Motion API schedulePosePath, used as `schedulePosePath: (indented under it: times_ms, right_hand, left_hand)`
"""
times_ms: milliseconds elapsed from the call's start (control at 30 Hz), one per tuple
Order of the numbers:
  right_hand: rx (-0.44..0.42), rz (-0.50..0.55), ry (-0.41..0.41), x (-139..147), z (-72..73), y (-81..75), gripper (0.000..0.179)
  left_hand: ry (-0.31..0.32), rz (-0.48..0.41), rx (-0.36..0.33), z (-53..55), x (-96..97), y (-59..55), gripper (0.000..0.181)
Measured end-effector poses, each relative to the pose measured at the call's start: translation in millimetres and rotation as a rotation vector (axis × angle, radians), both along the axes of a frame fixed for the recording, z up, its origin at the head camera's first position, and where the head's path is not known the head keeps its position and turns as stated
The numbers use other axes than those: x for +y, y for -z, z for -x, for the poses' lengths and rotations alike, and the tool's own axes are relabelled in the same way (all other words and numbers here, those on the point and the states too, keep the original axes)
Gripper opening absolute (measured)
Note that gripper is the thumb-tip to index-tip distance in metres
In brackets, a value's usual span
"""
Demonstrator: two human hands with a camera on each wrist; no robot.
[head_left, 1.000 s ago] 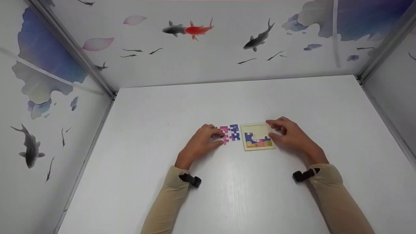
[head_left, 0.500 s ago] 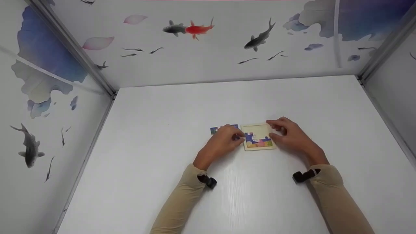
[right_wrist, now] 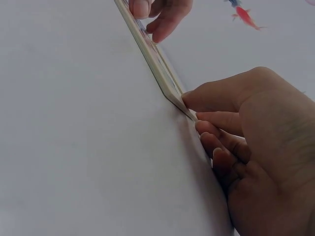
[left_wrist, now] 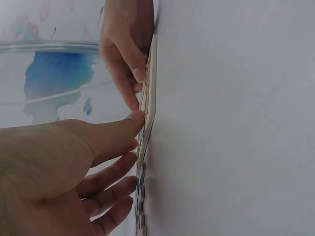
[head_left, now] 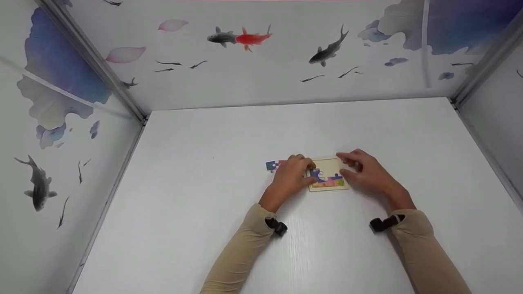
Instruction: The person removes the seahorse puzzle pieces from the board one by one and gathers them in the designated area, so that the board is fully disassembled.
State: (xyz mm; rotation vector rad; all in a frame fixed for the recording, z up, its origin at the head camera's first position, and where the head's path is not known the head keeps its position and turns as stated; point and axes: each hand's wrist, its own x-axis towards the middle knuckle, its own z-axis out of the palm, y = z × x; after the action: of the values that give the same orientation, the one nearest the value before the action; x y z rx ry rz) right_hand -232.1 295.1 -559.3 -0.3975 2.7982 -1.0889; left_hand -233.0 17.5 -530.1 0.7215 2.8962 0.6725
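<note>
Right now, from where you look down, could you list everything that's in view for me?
Table: one, white, across the lower picture
Puzzle tray: one, pale wood, right of the picture's centre
Fitted pieces: several, blue, pink, orange, green, in the tray's near part
Loose pieces: several, multicoloured, left of the tray, partly hidden
Walls: three, white, left, back and right
Corner posts: two, grey, back corners
Fish prints: many, grey with one red, on the walls
Petal prints: two, pink, back wall
Blotch prints: several, blue and grey, on the walls
Wrist straps: two, black, one per arm
Sleeves: two, tan, forearms
Left hand: one, over the tray's left side
Right hand: one, touching the tray's right edge
</note>
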Motion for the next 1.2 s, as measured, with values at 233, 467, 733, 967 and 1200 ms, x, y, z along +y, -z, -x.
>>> schedulePosePath:
  times_ms: [233,467,733,967,1200]
  right_hand:
    - [0.002,0.011,-0.008,2.7,0.7,0.2,0.053]
    - [0.013,0.022,-0.012,2.0,0.0,0.6,0.051]
    - [0.018,0.033,-0.018,-0.2,-0.7,-2.4,0.051]
    - [0.011,0.027,-0.009,0.3,-0.7,-2.8,0.051]
    - [0.010,0.028,-0.009,-0.1,-0.4,-1.4,0.051]
  left_hand:
    - [0.006,-0.004,0.000,-2.9,1.7,0.4,0.037]
    - [0.023,-0.029,0.002,-5.3,1.5,1.8,0.034]
    - [0.028,-0.052,-0.002,-5.6,1.1,1.9,0.034]
    - [0.027,-0.063,0.019,-5.2,1.7,3.6,0.032]
    - [0.050,-0.073,0.073,-4.6,-2.8,0.7,0.029]
